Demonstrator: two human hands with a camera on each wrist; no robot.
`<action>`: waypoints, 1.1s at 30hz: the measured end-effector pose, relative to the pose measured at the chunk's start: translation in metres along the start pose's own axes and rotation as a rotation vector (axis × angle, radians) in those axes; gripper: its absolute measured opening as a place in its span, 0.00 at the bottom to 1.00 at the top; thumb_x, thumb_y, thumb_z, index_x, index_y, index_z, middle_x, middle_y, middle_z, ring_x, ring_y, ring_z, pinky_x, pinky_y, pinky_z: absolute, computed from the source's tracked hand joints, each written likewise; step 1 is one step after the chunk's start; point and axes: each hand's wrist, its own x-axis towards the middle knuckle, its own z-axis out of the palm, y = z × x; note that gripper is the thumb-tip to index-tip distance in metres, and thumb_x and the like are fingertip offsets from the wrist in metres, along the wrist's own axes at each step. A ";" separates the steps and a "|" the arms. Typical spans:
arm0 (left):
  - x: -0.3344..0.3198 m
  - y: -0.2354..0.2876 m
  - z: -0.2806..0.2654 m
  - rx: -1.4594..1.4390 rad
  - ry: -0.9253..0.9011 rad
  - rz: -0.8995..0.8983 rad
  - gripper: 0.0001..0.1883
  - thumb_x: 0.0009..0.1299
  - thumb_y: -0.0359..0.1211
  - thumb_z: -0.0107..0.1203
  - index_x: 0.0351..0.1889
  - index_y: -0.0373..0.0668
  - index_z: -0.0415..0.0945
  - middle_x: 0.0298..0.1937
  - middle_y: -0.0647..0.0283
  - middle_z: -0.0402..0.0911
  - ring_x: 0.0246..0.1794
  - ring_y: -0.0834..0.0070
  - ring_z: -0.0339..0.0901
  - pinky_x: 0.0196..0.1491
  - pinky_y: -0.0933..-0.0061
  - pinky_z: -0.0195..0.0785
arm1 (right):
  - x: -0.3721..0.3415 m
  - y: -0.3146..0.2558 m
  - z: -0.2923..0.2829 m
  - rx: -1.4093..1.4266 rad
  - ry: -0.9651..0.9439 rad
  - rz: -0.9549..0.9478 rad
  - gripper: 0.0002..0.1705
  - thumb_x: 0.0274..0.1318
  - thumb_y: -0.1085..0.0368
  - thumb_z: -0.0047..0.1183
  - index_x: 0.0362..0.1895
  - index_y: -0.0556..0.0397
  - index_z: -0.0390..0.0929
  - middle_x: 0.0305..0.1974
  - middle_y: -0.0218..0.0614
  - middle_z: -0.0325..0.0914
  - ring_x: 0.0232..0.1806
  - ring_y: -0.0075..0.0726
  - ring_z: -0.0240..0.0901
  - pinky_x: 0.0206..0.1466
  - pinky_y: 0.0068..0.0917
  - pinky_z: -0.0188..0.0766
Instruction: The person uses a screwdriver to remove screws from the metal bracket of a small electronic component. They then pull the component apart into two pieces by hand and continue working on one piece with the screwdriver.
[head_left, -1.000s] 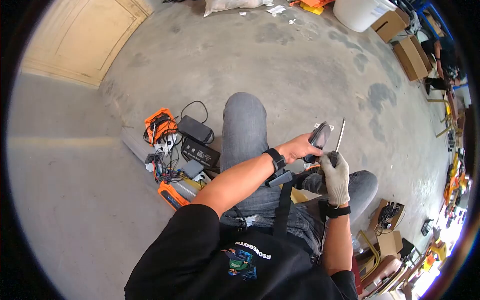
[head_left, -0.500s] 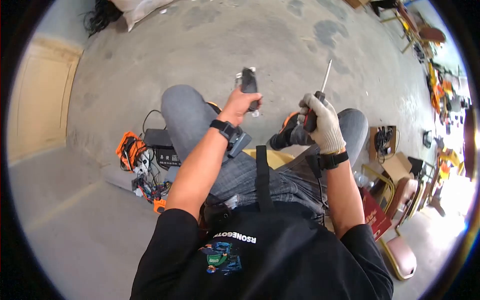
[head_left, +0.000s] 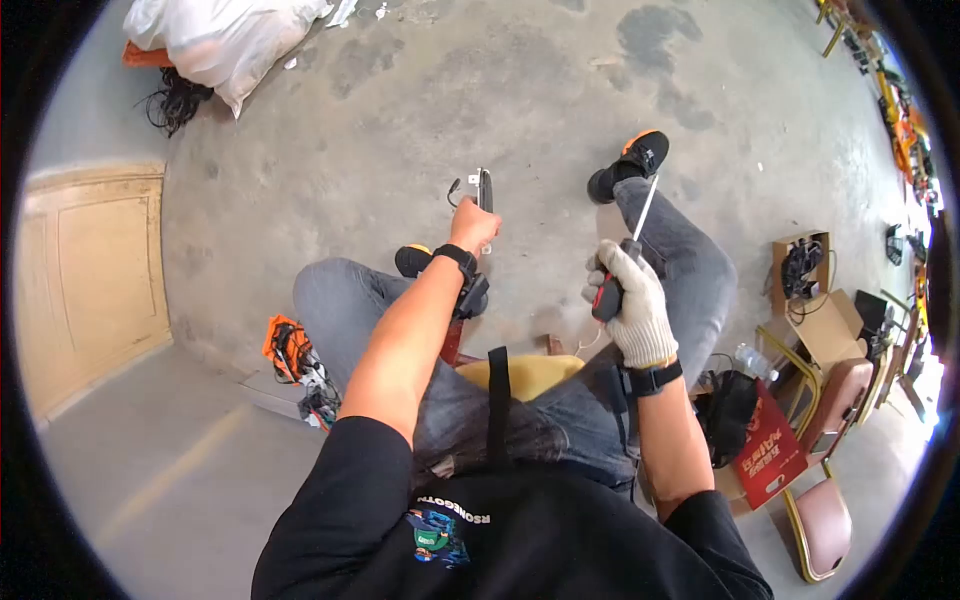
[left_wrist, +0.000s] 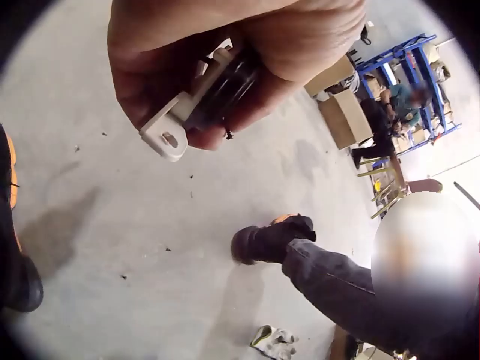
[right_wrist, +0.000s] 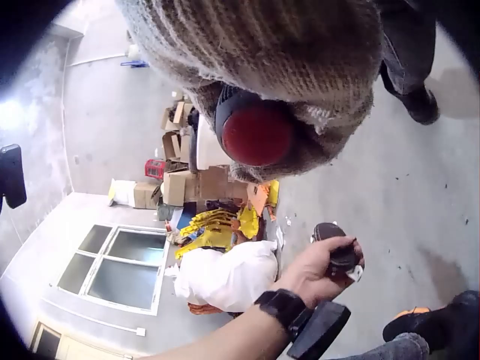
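My bare left hand (head_left: 473, 226) holds a dark, flat device (head_left: 485, 190) out over the floor between the knees. In the left wrist view, the fingers curl round its black body (left_wrist: 225, 90), and a white mounting tab (left_wrist: 166, 139) with a hole sticks out past them. A short black cable (head_left: 453, 193) shows beside the device. My gloved right hand (head_left: 637, 305) grips a screwdriver (head_left: 646, 210) near the right thigh, its metal shaft pointing forward and away. The red end of its handle (right_wrist: 257, 135) shows below the knitted glove in the right wrist view.
Below me is a yellow seat (head_left: 520, 375). An orange item with cables (head_left: 288, 345) lies at left; a cardboard box of cables (head_left: 800, 265) and a red printed box (head_left: 768, 450) stand at right. A white sack (head_left: 230, 40) lies far left; a loose glove (left_wrist: 274, 343) lies on the floor.
The hands, close together at first, have moved apart, with the device carried left away from the screwdriver. The right foot has stretched forward. The head view has turned, bringing the sack in at left.
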 end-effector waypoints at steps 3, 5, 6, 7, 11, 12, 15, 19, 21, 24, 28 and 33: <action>0.028 -0.007 0.019 0.016 0.025 -0.059 0.17 0.56 0.23 0.57 0.44 0.28 0.72 0.29 0.53 0.81 0.26 0.66 0.81 0.30 0.65 0.72 | 0.009 0.012 -0.009 0.022 0.061 0.050 0.10 0.64 0.62 0.59 0.41 0.55 0.78 0.33 0.33 0.78 0.29 0.24 0.74 0.31 0.22 0.71; 0.045 -0.014 0.030 0.038 0.008 -0.102 0.18 0.55 0.24 0.58 0.45 0.29 0.72 0.32 0.51 0.81 0.29 0.63 0.82 0.33 0.64 0.73 | 0.007 0.007 -0.009 0.079 0.055 0.144 0.10 0.63 0.62 0.59 0.42 0.55 0.78 0.34 0.34 0.79 0.30 0.24 0.74 0.33 0.23 0.72; 0.055 -0.023 0.036 0.049 -0.004 -0.115 0.18 0.55 0.24 0.58 0.45 0.29 0.72 0.32 0.51 0.81 0.29 0.63 0.82 0.33 0.64 0.73 | 0.009 0.010 -0.012 0.087 0.071 0.156 0.10 0.63 0.62 0.59 0.42 0.55 0.78 0.34 0.34 0.79 0.30 0.24 0.74 0.33 0.23 0.72; 0.065 -0.034 0.039 0.076 0.007 -0.119 0.18 0.55 0.25 0.58 0.45 0.30 0.72 0.34 0.50 0.82 0.33 0.59 0.83 0.36 0.63 0.73 | 0.011 0.013 -0.015 0.087 0.080 0.136 0.10 0.63 0.62 0.59 0.42 0.55 0.78 0.34 0.34 0.79 0.30 0.25 0.74 0.34 0.24 0.73; 0.091 -0.057 0.050 0.156 0.012 -0.140 0.20 0.55 0.27 0.58 0.46 0.31 0.72 0.40 0.44 0.83 0.44 0.49 0.82 0.45 0.58 0.73 | 0.010 0.008 -0.010 0.063 0.124 0.171 0.12 0.63 0.61 0.59 0.43 0.56 0.78 0.34 0.33 0.79 0.30 0.27 0.75 0.36 0.27 0.74; 0.095 -0.059 0.052 0.159 0.009 -0.148 0.20 0.55 0.27 0.58 0.46 0.31 0.72 0.40 0.44 0.83 0.44 0.49 0.82 0.45 0.58 0.73 | 0.012 0.011 -0.011 0.090 0.137 0.185 0.14 0.63 0.60 0.59 0.45 0.57 0.78 0.35 0.34 0.79 0.30 0.28 0.74 0.36 0.27 0.73; 0.104 -0.061 0.056 0.208 0.012 -0.112 0.20 0.56 0.28 0.57 0.48 0.32 0.72 0.42 0.43 0.83 0.46 0.46 0.81 0.49 0.57 0.72 | 0.014 0.012 -0.013 0.036 0.102 0.199 0.14 0.62 0.61 0.59 0.46 0.58 0.77 0.35 0.34 0.79 0.30 0.28 0.75 0.37 0.26 0.73; 0.105 -0.055 0.058 0.199 0.005 -0.129 0.21 0.56 0.28 0.56 0.50 0.32 0.72 0.43 0.42 0.83 0.47 0.46 0.81 0.50 0.57 0.72 | 0.015 0.007 -0.006 0.018 0.108 0.201 0.13 0.62 0.61 0.59 0.43 0.58 0.78 0.34 0.34 0.79 0.30 0.27 0.74 0.37 0.27 0.73; 0.105 -0.051 0.056 0.184 0.008 -0.131 0.22 0.56 0.28 0.56 0.50 0.31 0.72 0.43 0.42 0.83 0.48 0.46 0.81 0.50 0.57 0.72 | 0.015 0.006 -0.005 0.006 0.111 0.192 0.13 0.62 0.61 0.59 0.44 0.58 0.78 0.34 0.34 0.79 0.29 0.28 0.74 0.36 0.27 0.72; 0.102 -0.046 0.047 0.176 0.028 -0.086 0.22 0.55 0.28 0.57 0.49 0.31 0.72 0.40 0.45 0.82 0.43 0.49 0.82 0.46 0.58 0.73 | 0.016 0.009 -0.008 -0.023 0.098 0.167 0.13 0.62 0.61 0.59 0.44 0.57 0.77 0.34 0.35 0.79 0.29 0.28 0.75 0.37 0.28 0.73; 0.063 0.000 0.018 -0.187 -0.056 -0.180 0.18 0.65 0.35 0.61 0.47 0.37 0.70 0.34 0.56 0.81 0.32 0.63 0.82 0.34 0.61 0.76 | 0.014 0.010 -0.010 0.078 0.049 0.154 0.13 0.61 0.65 0.57 0.47 0.57 0.75 0.37 0.37 0.79 0.32 0.32 0.77 0.39 0.32 0.78; 0.013 0.025 -0.030 -0.747 -0.292 -0.210 0.20 0.80 0.50 0.38 0.52 0.45 0.69 0.35 0.55 0.82 0.31 0.62 0.82 0.35 0.60 0.77 | 0.008 0.011 -0.008 0.063 -0.084 0.133 0.20 0.59 0.68 0.55 0.54 0.58 0.72 0.39 0.38 0.77 0.36 0.32 0.75 0.37 0.30 0.78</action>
